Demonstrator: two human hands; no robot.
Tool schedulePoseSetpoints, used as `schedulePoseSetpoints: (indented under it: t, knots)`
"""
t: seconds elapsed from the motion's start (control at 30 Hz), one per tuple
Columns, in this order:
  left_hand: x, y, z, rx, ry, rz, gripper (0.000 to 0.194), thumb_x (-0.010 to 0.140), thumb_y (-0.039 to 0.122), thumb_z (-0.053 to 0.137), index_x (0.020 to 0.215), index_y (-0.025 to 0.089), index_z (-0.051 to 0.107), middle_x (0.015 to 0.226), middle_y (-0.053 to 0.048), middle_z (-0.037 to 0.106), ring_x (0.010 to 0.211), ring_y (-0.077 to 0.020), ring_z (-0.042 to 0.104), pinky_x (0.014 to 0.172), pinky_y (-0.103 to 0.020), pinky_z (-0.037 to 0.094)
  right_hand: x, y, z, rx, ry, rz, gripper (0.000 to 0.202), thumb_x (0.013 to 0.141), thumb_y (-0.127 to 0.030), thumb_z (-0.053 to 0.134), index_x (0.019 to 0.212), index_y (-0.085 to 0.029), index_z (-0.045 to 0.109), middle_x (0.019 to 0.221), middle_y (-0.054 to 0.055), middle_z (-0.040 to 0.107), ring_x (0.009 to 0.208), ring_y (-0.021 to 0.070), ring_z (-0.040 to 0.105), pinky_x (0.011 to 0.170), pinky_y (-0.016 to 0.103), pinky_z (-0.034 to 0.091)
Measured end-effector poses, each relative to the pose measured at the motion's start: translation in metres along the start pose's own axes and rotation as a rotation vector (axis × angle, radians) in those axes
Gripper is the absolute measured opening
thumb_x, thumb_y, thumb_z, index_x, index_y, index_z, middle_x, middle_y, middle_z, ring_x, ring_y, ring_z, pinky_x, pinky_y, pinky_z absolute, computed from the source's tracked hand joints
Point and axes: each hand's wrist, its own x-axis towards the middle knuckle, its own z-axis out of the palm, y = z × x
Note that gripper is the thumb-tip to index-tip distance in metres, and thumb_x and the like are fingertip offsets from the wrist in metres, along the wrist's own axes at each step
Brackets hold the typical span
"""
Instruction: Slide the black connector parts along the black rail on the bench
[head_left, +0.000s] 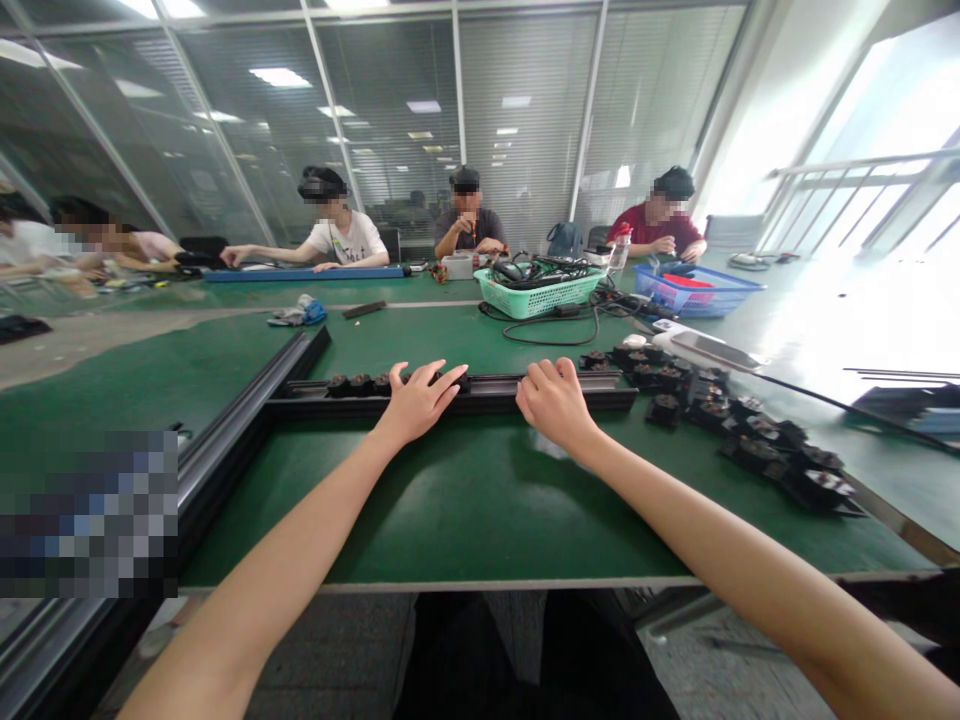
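while the left hand (pixel 418 403) splays over a rail (pixel 491 402), the right hand (pixel 556 404) curls, contents unclear, two baskets (pixel 534 298) (pixel 694 300) beyond.

Black trousers (pixel 450 655); bare forearms (pixel 319 530); bare fingers (pixel 445 386).

Daylight enters from the window (pixel 892 100) right of the green table (pixel 480 510), washing its right side with glare; soft shadows lie across its near part; the floor (pixel 337 655) beneath is dim; wide-angle distortion tilts partition posts (pixel 329 115) behind it; pixel blocks mask part of its left.
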Motion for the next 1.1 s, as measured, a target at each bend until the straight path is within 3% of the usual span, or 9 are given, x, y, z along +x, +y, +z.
schedulePoseSetpoints:
  t: [0.73, 0.87, 1.0, 1.1]
  knots:
    - [0.0, 0.001, -0.001, 0.015, -0.009, -0.006, 0.05, 0.109, 0.047, 0.026, 0.152, 0.038, 0.051, 0.149, -0.013, 0.057, 0.135, -0.0278, 0.055, 0.119, -0.06, 0.014, -0.002, 0.007, 0.002, -0.022, -0.055, 0.102, 0.025, 0.097, -0.015, 0.044, 0.09, -0.014, 0.068, 0.093, 0.015, 0.06, 0.091, 0.0282, 0.047, 0.087, 0.044, 0.032]
    - [0.0, 0.002, -0.002, 0.013, -0.013, -0.007, 0.05, 0.109, 0.047, 0.026, 0.152, 0.038, 0.051, 0.149, -0.014, 0.057, 0.135, -0.028, 0.055, 0.118, -0.06, 0.015, -0.006, 0.013, 0.009, 0.009, -0.05, 0.147, 0.026, 0.098, -0.018, 0.044, 0.105, -0.012, 0.068, 0.105, 0.018, 0.062, 0.098, 0.0313, 0.049, 0.088, 0.044, 0.036]
    - [0.0, 0.001, -0.002, 0.018, -0.005, 0.004, 0.051, 0.11, 0.047, 0.025, 0.152, 0.036, 0.051, 0.149, -0.014, 0.057, 0.135, -0.0272, 0.055, 0.118, -0.059, 0.015, -0.009, 0.019, 0.023, 0.123, -0.008, 0.196, 0.041, 0.102, -0.027, 0.043, 0.135, -0.009, 0.06, 0.133, 0.024, 0.058, 0.119, 0.0349, 0.049, 0.099, 0.047, 0.04]
    - [0.0, 0.0, -0.002, 0.017, -0.006, 0.005, 0.051, 0.11, 0.048, 0.024, 0.152, 0.037, 0.051, 0.149, -0.014, 0.057, 0.136, -0.0266, 0.054, 0.118, -0.059, 0.014, -0.012, 0.02, 0.033, 0.221, -0.03, 0.231, 0.046, 0.104, -0.029, 0.041, 0.143, -0.01, 0.057, 0.145, 0.024, 0.055, 0.126, 0.0331, 0.052, 0.107, 0.047, 0.041]
